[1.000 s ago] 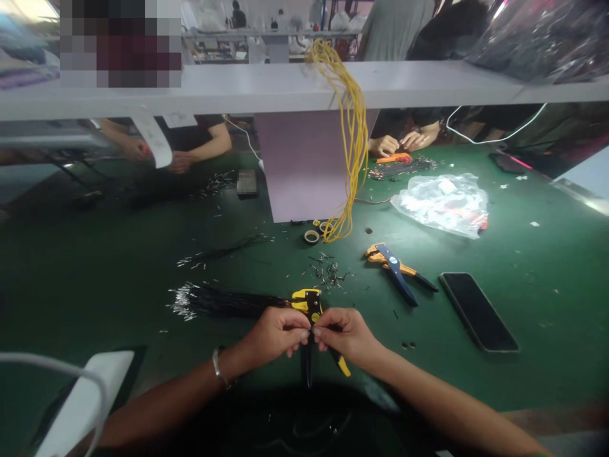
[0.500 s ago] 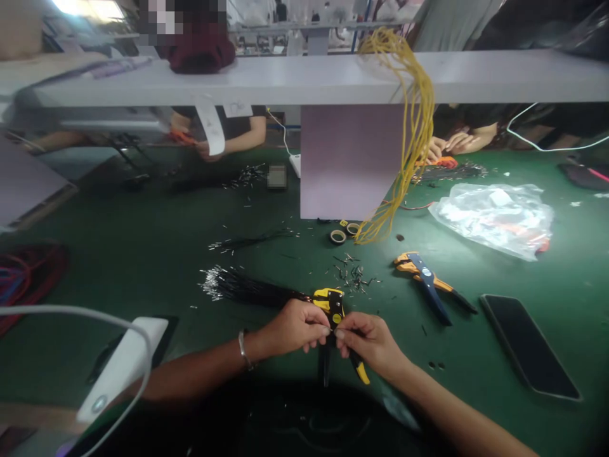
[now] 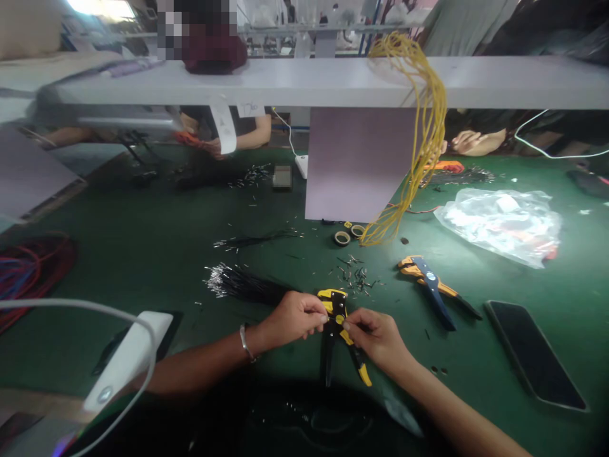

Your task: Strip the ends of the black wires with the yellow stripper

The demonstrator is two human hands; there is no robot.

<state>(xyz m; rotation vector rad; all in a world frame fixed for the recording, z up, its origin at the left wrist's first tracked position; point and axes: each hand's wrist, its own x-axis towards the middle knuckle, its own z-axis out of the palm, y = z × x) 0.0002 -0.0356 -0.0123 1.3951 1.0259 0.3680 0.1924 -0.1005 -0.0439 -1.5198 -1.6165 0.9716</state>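
My left hand (image 3: 299,317) is closed in a pinch; whatever sits between its thumb and fingertips is too small to name. Facing it, my right hand (image 3: 375,333) pinches too, with a small gap between the two. Below and behind my fingertips lies a yellow-and-black wire stripper (image 3: 339,308), its handles spread toward me. A bundle of black wires (image 3: 252,284) with silvery tips runs along the table to behind my left hand. Beyond the stripper are scattered short dark wire offcuts (image 3: 356,276).
On the green table (image 3: 157,254) lie an orange-and-blue wire stripper (image 3: 431,279), a phone (image 3: 535,355), a clear plastic bag (image 3: 504,222) and tape rolls (image 3: 341,238). Yellow wires (image 3: 431,133) hang off the white shelf (image 3: 295,82). Co-workers' hands (image 3: 469,141) show beneath it.
My hands have drawn slightly apart, uncovering more of the yellow-and-black wire stripper. The whole view has shifted a little. A co-worker's hands at the far right have changed position.
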